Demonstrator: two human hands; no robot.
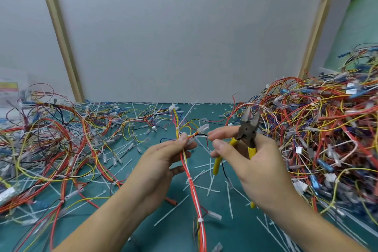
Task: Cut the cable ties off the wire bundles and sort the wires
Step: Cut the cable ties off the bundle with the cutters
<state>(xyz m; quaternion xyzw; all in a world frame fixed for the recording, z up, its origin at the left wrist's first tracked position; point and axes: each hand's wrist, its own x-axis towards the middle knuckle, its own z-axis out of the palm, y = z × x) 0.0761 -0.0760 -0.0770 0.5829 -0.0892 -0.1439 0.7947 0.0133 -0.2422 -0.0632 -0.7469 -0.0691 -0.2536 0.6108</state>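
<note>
**Both hands busy over the wire bundle**

We see the left hand (163,161) raised above the middle of the green counter (225,237). Its grip is closed on the wire bundle (192,186), pinching the red, white and yellow strands between thumb and fingertips. From that pinch the bundle runs down towards the bottom edge of the view and up to a white connector (173,107). A white cable tie (189,179) binds it just below the hand, and a second tie (200,220) sits lower down.

The right hand (251,161) is just beside the left. Its grip is wrapped round the yellow handles of the cutters (248,129), whose jaws point up and away, slightly parted. The thumb and forefinger reach towards the bundle. We cannot tell whether they hold a strand.

Cut tie strips (170,209) lie scattered over the counter. A high pile of wires (327,129) fills the right side and a flatter tangle of wires (51,139) covers the left. Behind stands a grey wall panel (184,37) with wooden battens (59,32).
</note>
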